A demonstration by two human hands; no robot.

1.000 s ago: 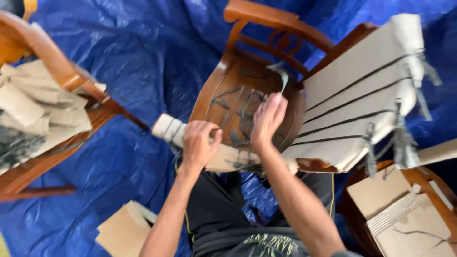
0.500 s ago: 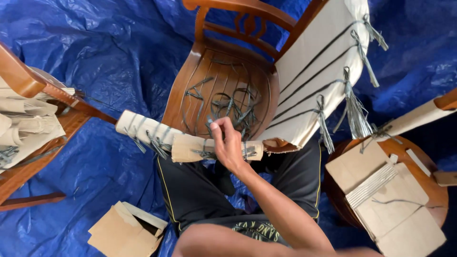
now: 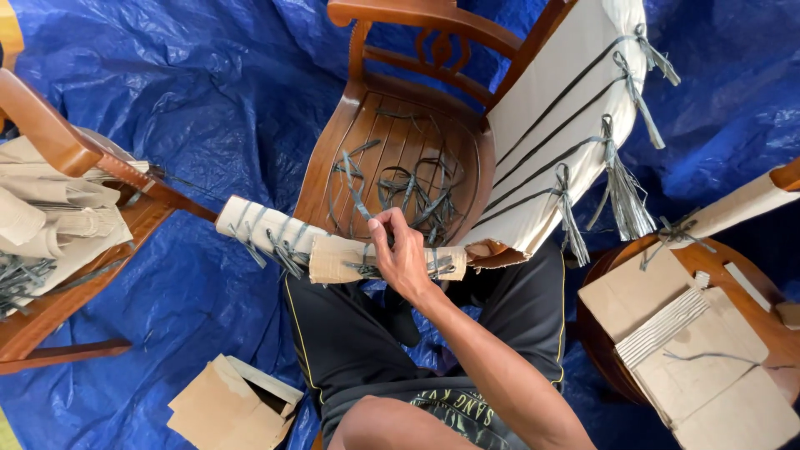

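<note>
The blue tarpaulin covers the whole floor around you, with its widest open stretch to your left between the two chairs. The wooden chair lies tipped in front of your knees, its slatted seat littered with loose grey straps; cardboard padding tied with dark bands wraps its right arm and closes off that side. A second wrapped chair hems you in on the far left, and a round wooden table stacked with cardboard sheets sits close on your right. A folded cardboard piece lies by your left thigh.

Since a second ago your view has shifted, so the chair sits higher and more centred, and your left hand, then on the wrapped rail, is gone from sight.

Your right hand rests on the cardboard-wrapped front rail, which runs across just above your lap. Its fingers are bunched together, pinching a grey strap at the rail's top edge.
</note>
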